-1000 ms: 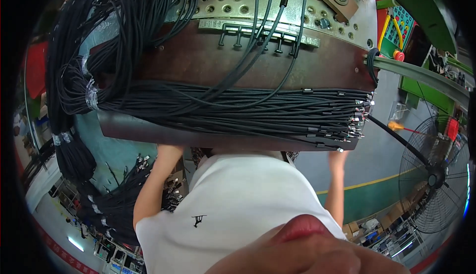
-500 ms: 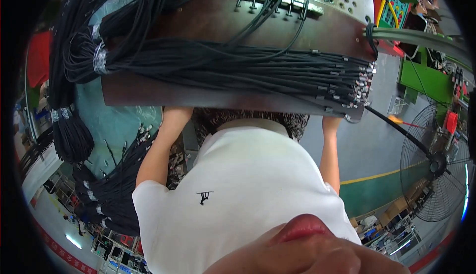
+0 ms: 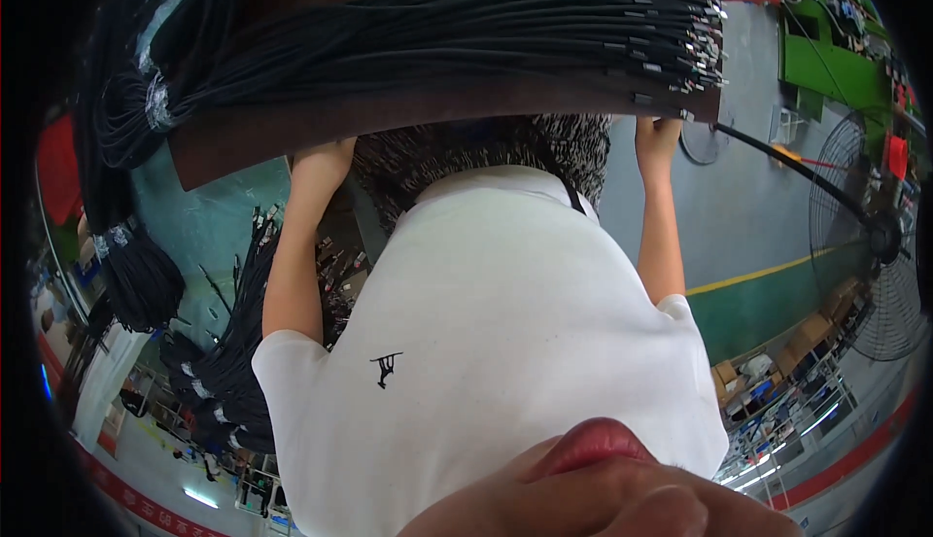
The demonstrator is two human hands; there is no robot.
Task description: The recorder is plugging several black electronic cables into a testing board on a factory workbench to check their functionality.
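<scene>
A dark brown board (image 3: 321, 134) spans the upper part of the view. On it lies a wide bundle of black cables (image 3: 428, 36), their small metal connectors (image 3: 702, 51) fanned out at the right end. At the board's near edge, left of centre, my left hand (image 3: 326, 162) is closed against the edge, with its fingertips hidden beneath. My right hand (image 3: 658, 137) grips the same edge near the right corner, below the connectors; its fingers are curled and partly covered. Clear plastic wrap (image 3: 157, 102) binds the looped left end of the bundle.
More tied black cable coils (image 3: 141, 279) hang at the left over a greenish surface (image 3: 180, 207). Below them lies another cable heap (image 3: 228, 352). A black fan (image 3: 881, 238) stands at the right, near green machinery (image 3: 816, 51) and an orange-handled tool (image 3: 785, 155).
The board, cables and surroundings sit higher in the view, and the metal fixture at the top has left it. Both hands stay at the board's near edge and show more fully.
</scene>
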